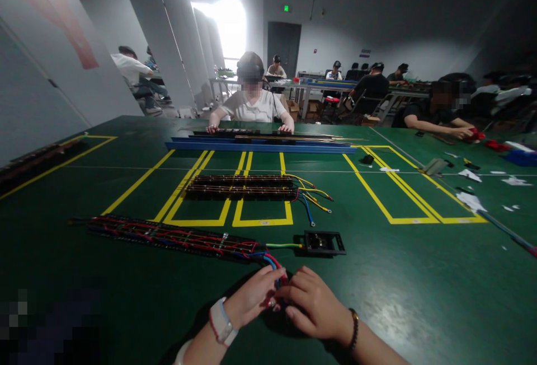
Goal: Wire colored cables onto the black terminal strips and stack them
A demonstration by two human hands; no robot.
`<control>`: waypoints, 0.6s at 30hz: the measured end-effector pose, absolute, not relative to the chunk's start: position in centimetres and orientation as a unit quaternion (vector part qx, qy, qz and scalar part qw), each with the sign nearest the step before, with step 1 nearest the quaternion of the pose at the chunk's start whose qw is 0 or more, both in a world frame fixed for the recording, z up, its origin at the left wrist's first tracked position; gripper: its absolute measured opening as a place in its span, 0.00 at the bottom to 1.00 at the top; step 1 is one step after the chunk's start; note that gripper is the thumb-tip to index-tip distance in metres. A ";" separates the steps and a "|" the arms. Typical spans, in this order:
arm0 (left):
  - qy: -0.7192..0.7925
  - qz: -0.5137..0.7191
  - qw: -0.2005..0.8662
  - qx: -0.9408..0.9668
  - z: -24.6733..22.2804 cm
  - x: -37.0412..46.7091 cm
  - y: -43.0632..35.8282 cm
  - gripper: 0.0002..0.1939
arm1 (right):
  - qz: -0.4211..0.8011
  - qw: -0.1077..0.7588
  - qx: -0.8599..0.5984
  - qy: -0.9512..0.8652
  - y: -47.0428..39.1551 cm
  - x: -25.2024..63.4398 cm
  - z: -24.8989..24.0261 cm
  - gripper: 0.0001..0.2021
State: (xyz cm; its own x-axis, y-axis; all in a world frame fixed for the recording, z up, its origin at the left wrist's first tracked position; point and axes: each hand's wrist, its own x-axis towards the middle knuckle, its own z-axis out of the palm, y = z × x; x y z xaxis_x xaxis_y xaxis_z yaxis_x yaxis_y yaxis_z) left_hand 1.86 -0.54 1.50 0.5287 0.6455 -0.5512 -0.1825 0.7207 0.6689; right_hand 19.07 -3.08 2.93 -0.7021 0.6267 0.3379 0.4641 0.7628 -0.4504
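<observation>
A long black strip [176, 237] with red, blue and copper wiring along it lies slantwise in front of me. Thick red and blue cables [272, 260] come out of its right end and run down between my hands. My left hand [257, 296] is closed round these cables near their ends. Close against it, my right hand [311, 303] has its fingers bent and pressed onto the same cable ends. The exact grip of the fingertips is partly hidden. A green-yellow wire [285, 245] leads from the strip to a black rectangular frame [339, 243].
Beyond the strip lie two similar wired strips [241, 192] with loose yellow, blue and red leads. Yellow tape [197, 222] marks the green table. Across it a person [251, 102] rests both hands by long blue rails [268, 146]. Paper scraps [472, 202] lie at right.
</observation>
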 end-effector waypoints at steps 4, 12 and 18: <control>0.415 0.263 0.830 0.262 1.4 1.9 -0.5 0.18 | 0.145 0.223 -0.296 -0.917 -3.1 18.7 2.8 0.20; 0.422 0.281 0.822 0.259 1.3 2.1 -0.6 0.19 | 0.103 0.220 -0.295 -0.924 -3.3 18.4 2.3 0.19; 0.420 0.277 0.827 0.251 1.0 2.0 -0.7 0.19 | 0.060 0.224 -0.281 -0.931 -3.6 17.6 1.7 0.17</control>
